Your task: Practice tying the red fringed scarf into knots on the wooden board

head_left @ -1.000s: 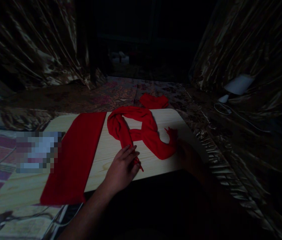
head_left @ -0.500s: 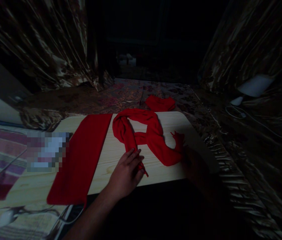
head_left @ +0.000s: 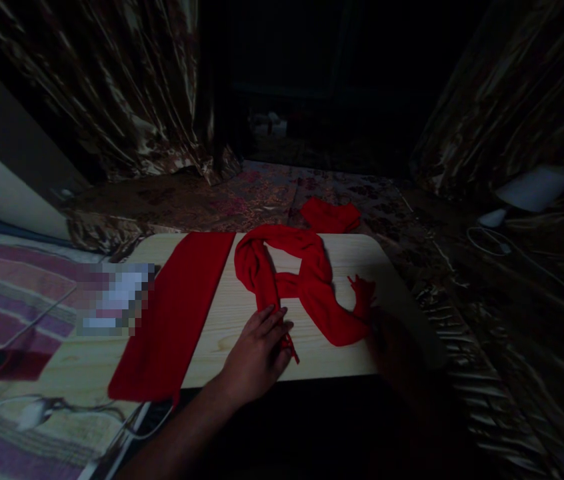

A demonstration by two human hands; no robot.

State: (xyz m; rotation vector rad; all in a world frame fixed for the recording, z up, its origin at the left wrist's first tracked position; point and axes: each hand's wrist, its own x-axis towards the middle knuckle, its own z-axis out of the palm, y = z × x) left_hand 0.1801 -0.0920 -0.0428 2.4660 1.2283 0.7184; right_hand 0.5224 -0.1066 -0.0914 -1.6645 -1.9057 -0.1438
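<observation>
A red scarf [head_left: 319, 307] lies looped on a pale wooden table [head_left: 215, 347], its two ends crossing toward me. Over its left end, my left hand [head_left: 259, 343] has its fingers bent, with the scarf between fingers and thumb and the fringe poking out beneath. My right hand [head_left: 387, 340] is in deep shadow at the scarf's right end; the fringe there sticks up beside the fingers, which close around the cloth as far as the dim light shows. To the left, a folded flat red cloth [head_left: 175, 313] is laid across the table.
Another red folded cloth [head_left: 331, 215] rests beyond the table's far edge on patterned fabric. At the left are a blurred-out object [head_left: 115, 297], a striped blanket [head_left: 7, 287] and white cables with a plug [head_left: 32, 413]. A white lamp [head_left: 537, 189] stands at the right.
The view has shifted slightly, so everything appears a little further right and most of it lower. Both hands stay at the same scarf ends, and the loop keeps its shape.
</observation>
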